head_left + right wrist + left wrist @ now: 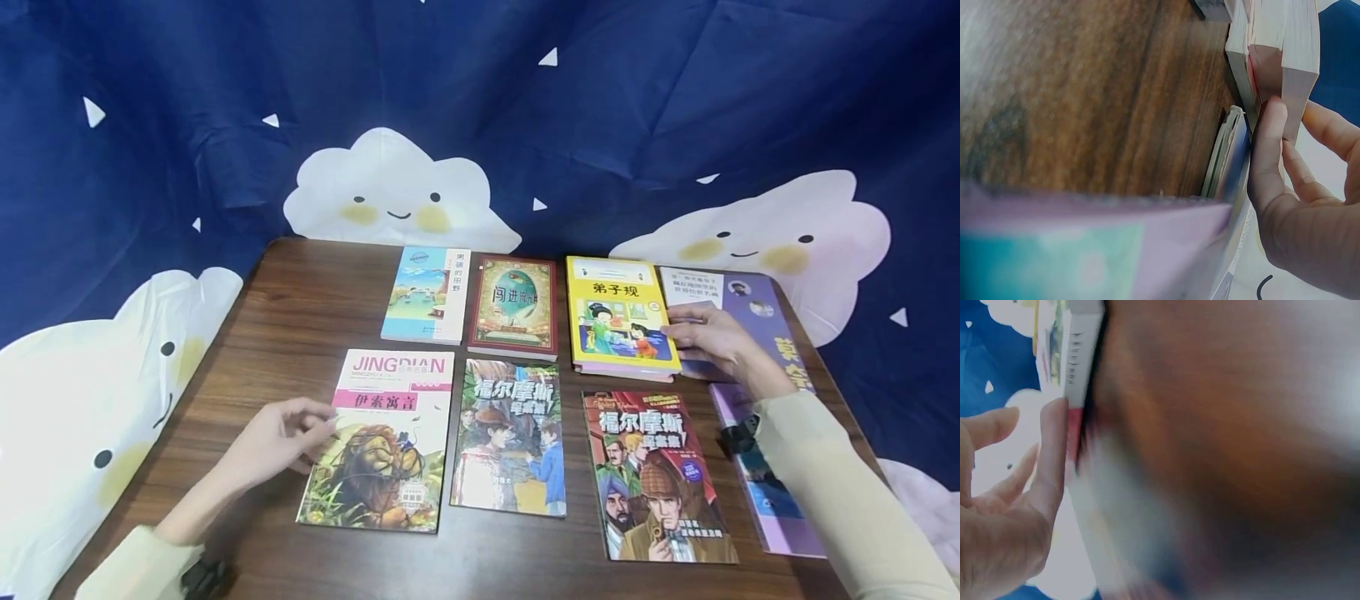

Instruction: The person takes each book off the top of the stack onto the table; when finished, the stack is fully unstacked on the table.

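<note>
My left hand (281,442) is at the left edge of a white-and-pink storybook (390,458) with a lion on its cover. In the left wrist view a fingertip touches that book's spine (1077,369), and the other fingers are loosely bent. My right hand (705,333) is at the right side of a yellow picture book (622,317), which lies on a pink-edged one. In the right wrist view one finger (1269,131) touches the page edges of the stack (1291,69). Another finger reaches along the upper side, and no grip shows.
Two detective books (510,437), (656,475) lie in the front row. A blue-and-white book (423,296) and a dark red one (513,307) lie behind. Purple books (772,312) lie under and beside my right arm. The wooden table (300,308) ends at a blue curtain (480,67).
</note>
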`<state>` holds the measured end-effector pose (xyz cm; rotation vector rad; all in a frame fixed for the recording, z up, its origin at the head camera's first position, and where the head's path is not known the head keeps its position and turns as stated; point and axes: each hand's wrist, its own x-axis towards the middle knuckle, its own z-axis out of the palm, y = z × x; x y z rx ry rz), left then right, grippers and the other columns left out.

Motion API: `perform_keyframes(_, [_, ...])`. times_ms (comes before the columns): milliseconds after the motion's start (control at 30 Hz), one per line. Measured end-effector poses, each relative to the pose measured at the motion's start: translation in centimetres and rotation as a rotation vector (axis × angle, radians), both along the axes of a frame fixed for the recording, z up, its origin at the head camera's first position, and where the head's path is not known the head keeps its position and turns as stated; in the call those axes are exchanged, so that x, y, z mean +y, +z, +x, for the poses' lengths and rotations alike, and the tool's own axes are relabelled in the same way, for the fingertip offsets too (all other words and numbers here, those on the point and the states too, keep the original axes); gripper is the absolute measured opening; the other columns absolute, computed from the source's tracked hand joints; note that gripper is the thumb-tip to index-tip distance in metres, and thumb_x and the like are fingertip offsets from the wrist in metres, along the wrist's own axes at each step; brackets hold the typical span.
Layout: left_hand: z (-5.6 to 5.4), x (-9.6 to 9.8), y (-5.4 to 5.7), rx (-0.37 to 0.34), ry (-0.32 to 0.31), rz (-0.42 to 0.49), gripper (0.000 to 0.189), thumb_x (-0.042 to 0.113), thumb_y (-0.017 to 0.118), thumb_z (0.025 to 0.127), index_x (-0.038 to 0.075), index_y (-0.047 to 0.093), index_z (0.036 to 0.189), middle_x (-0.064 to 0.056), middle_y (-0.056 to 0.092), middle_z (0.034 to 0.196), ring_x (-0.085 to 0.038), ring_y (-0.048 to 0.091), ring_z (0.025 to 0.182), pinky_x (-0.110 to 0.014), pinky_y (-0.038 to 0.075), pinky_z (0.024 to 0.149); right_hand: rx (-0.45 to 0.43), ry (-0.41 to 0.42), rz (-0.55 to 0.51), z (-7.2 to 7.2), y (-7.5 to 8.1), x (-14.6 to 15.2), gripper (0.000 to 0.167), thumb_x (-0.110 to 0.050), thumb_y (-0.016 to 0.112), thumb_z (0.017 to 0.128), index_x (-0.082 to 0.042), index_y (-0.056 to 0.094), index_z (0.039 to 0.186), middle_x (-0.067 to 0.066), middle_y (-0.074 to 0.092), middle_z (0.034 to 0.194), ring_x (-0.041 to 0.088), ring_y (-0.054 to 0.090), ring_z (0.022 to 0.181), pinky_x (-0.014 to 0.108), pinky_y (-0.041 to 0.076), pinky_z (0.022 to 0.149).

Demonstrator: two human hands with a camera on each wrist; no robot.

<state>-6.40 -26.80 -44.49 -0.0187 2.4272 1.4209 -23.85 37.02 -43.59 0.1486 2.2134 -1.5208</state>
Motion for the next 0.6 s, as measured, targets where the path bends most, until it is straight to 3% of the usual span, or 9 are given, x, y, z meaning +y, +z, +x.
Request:
perform_keyframes(100, [-2.5,2.1,0.5,0.060,-0.030,0.015,0.040,0.021,0.073,0.101,-0.003,0.067,0.132,-0.020,0.077,0.103,-0.021,0.076,0.076,-0.035,0.069,0.065,-0.003,0.001,-0.007,-0.1,0.1,-0.1,0.068,-0.011,0.059,0.108,0.012,0.023,0.161,-0.021,0.073,0.088,0.000,0.071,0.085,0.022,0.066,0.081])
perform_keyframes(200, [-5.3,5.1,1.1,0.069,-0.065,0.052,0.038,0.022,0.072,0.101,-0.001,0.068,0.132,-0.022,0.077,0.107,-0.022,0.077,0.076,-0.037,0.070,0.066,0.005,0.006,-0.001,-0.1,0.1,-0.1,0.069,-0.012,0.061,0.107,0.012,0.024,0.160,-0.021,0.073,0.088,0.000,0.071,0.085,0.022,0.066,0.081])
perform_keyframes(433, [-11.5,14.1,2.0,-0.017,-0.115,0.232,0.040,0.019,0.067,0.104,0.001,0.064,0.140,-0.025,0.074,0.119,-0.021,0.076,0.080,-0.036,0.070,0.078,0.005,0.003,0.027,-0.1,0.0,0.1,0.074,-0.018,0.064,0.106,0.009,0.024,0.162,-0.023,0.072,0.087,-0.001,0.071,0.085,0.022,0.066,0.083])
perform_keyframes(600, [-14.3,20.5,2.2,-0.095,-0.129,0.360,0.042,0.018,0.066,0.106,0.001,0.060,0.144,-0.025,0.072,0.129,-0.030,0.079,0.091,-0.042,0.069,0.087,0.005,-0.007,0.017,0.0,-0.1,0.1,0.073,-0.018,0.066,0.106,0.010,0.026,0.160,-0.022,0.073,0.087,0.000,0.071,0.084,0.022,0.066,0.081])
